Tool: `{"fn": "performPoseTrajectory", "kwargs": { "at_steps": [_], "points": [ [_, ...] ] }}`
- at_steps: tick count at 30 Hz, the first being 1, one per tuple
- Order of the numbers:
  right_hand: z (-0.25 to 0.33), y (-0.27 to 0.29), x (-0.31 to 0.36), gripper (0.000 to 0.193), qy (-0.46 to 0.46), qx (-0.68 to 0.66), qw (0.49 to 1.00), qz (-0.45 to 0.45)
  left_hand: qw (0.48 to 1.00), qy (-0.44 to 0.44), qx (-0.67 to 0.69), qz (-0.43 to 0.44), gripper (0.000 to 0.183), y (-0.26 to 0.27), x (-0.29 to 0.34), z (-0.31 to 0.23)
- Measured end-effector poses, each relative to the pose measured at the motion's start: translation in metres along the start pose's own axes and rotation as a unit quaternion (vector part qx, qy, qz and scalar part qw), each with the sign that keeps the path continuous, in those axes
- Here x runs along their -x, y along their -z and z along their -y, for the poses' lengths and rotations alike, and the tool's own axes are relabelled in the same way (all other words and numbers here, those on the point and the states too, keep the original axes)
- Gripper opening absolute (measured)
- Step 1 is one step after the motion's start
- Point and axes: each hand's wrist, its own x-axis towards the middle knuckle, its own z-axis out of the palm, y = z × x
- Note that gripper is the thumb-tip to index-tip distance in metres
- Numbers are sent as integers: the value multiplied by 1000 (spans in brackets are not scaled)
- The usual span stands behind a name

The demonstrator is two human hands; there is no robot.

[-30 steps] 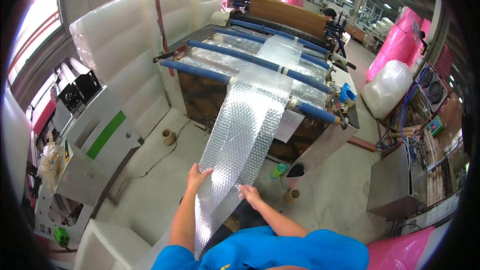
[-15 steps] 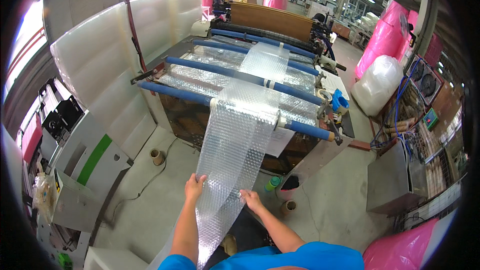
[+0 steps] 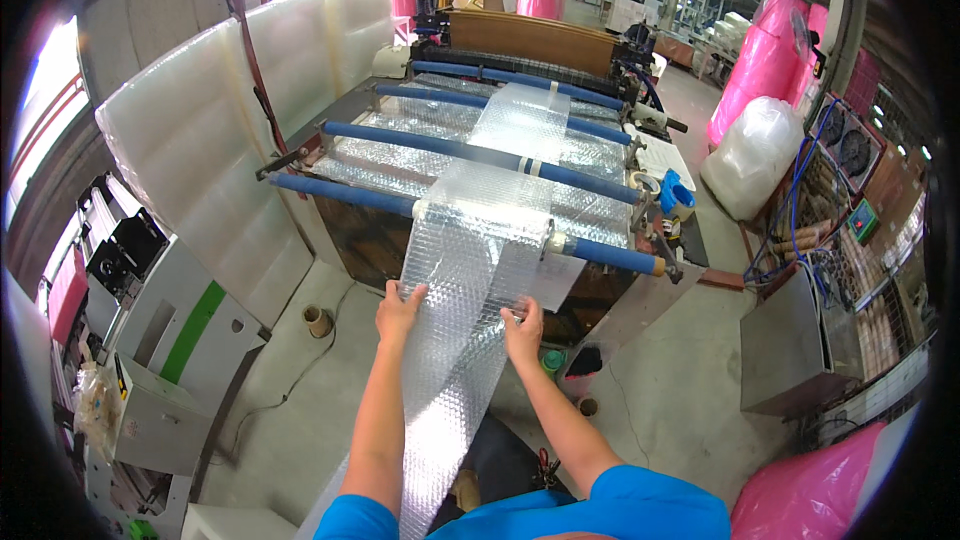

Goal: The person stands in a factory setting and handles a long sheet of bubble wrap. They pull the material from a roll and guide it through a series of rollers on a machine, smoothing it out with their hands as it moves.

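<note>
While the bubble-wrap strip (image 3: 470,280) hangs off the front blue roller (image 3: 350,195), we grip its edges just below that roller: left hand (image 3: 398,312) clamped on the left edge, right hand (image 3: 523,328) on the right, hands apart across the strip's width.

A strip of bubble wrap (image 3: 480,270) runs over the blue rollers (image 3: 480,155) of a machine (image 3: 420,230); below, cardboard cores (image 3: 317,320) stand on the concrete floor (image 3: 290,400).
</note>
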Motion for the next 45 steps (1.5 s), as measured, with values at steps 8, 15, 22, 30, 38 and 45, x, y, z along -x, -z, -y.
{"fn": "performPoseTrajectory", "kwargs": {
  "at_steps": [8,15,22,30,38,45],
  "points": [
    [97,-36,74,43,328,254,910,24,967,-146,-198,-71,49,-6,71,12],
    [189,-61,114,25,341,504,682,406,937,-192,-270,-111,49,-5,84,26],
    [150,-95,114,36,392,516,715,263,934,-178,-294,-99,49,8,87,30],
    [157,-85,118,37,421,438,749,266,931,-178,-306,-91,49,12,85,27],
    [154,-81,112,39,437,398,748,302,928,-182,-313,-84,50,10,84,22],
    [149,-81,112,39,445,384,751,300,927,-183,-318,-82,51,10,82,21]
  ]
}}
